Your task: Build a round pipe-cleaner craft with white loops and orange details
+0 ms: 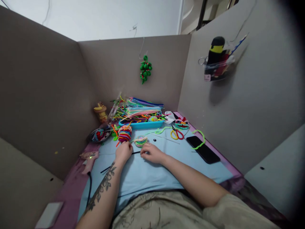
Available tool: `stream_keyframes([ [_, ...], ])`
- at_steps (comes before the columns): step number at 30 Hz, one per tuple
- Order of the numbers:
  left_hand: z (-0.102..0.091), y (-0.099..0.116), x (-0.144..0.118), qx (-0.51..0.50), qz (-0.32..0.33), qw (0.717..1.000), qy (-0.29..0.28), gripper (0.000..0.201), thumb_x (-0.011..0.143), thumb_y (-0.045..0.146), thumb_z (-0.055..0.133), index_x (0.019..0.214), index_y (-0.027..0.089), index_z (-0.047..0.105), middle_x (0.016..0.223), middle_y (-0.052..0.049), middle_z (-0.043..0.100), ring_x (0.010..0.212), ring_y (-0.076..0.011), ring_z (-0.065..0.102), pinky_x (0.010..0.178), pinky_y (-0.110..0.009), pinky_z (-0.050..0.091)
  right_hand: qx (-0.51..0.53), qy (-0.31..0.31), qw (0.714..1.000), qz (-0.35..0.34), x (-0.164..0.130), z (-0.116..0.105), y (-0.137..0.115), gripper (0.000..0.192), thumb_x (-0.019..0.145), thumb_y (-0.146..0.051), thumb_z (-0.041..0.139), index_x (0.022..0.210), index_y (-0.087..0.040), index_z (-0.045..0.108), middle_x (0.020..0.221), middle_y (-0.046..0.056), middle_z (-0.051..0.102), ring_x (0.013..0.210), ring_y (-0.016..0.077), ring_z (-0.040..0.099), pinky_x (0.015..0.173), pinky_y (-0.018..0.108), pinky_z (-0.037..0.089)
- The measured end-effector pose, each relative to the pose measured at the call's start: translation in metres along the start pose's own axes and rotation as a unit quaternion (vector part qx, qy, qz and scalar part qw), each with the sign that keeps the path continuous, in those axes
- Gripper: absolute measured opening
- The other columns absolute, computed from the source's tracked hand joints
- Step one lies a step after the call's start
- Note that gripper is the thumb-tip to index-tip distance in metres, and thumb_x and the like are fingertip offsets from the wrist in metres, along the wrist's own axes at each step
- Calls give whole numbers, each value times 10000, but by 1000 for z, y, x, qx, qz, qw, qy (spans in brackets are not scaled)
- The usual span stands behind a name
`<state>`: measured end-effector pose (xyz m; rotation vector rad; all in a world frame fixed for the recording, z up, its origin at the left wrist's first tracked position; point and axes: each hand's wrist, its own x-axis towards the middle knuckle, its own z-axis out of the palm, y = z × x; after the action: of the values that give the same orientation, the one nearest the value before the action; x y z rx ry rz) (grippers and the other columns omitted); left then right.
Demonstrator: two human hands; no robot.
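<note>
Both hands on blue mat, near centre. Left hand (123,152) and right hand (151,153) pinching black pipe cleaner (136,153) between them, fingers curled shut. Tip: keep grip close together, twist tight. Striped bundle (124,133) just beyond.

Three grey-brown partition panels (45,95) wall in the desk (152,178), which is covered by a light blue cloth with a pink edge. A white wall (107,16) rises behind them, evenly lit.
</note>
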<state>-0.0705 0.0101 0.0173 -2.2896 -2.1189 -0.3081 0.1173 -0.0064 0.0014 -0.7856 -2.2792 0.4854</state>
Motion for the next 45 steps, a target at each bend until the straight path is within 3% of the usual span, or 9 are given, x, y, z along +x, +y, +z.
stream_keyframes([
  [4,-1,1,-2,-9,11,1000,-3,230,823,303,396,868,192,592,915,-70,607,798,-186,579,623,-263,387,28,-87,996,-13,-3,2,-6,99,778,-179,558,760,-186,655,755,14,622,772,133,553,775,242,397],
  [8,-3,-2,-3,-24,-11,1000,2,223,820,311,419,934,190,568,955,-77,600,854,-193,576,649,-264,394,-1,-26,997,76,0,0,-1,132,787,-152,520,758,-183,645,777,21,620,798,141,549,756,245,395],
  [11,-4,-3,-3,-12,-21,1000,-19,223,818,311,420,895,175,578,955,-93,604,847,-198,580,640,-265,396,-42,22,993,104,2,-2,4,112,761,-134,535,723,-176,631,814,38,620,852,161,536,792,273,378],
  [18,-2,-2,-4,-12,7,1000,-23,201,801,288,420,849,196,592,904,-77,635,809,-199,592,627,-268,393,-10,6,987,162,-3,-3,1,155,791,-176,472,770,-188,625,649,-16,602,617,110,519,588,198,346],
  [22,0,-4,-3,-36,-10,999,-34,221,797,281,426,932,216,590,905,-72,655,805,-202,602,644,-277,403,-22,16,978,206,0,-2,4,148,782,-233,503,778,-183,643,621,-20,592,589,103,507,554,193,323],
  [27,-1,-3,-2,-38,-2,999,-38,208,787,296,440,874,196,601,912,-85,654,811,-211,601,635,-277,404,-37,-56,970,235,8,0,10,110,700,-285,609,697,-185,654,594,-27,583,565,96,489,509,194,287],
  [31,-1,-4,-3,-42,10,998,-44,197,780,308,454,832,192,604,924,-80,650,811,-194,592,634,-260,396,-48,-37,965,254,10,2,14,143,645,-262,657,769,-192,644,587,-43,566,551,94,479,503,190,279],
  [37,-2,-2,-4,-39,15,999,-27,210,791,315,446,855,189,600,892,-75,644,810,-198,588,628,-265,389,-13,2,974,227,5,3,19,129,750,-192,523,795,-181,643,635,-21,591,592,101,503,549,192,327],
  [45,-1,-3,-5,-81,36,996,-27,154,761,310,488,776,189,583,787,-43,640,745,-182,573,595,-258,357,-79,-14,984,157,2,7,13,95,727,-238,598,793,-204,657,733,0,612,684,124,526,592,209,335],
])
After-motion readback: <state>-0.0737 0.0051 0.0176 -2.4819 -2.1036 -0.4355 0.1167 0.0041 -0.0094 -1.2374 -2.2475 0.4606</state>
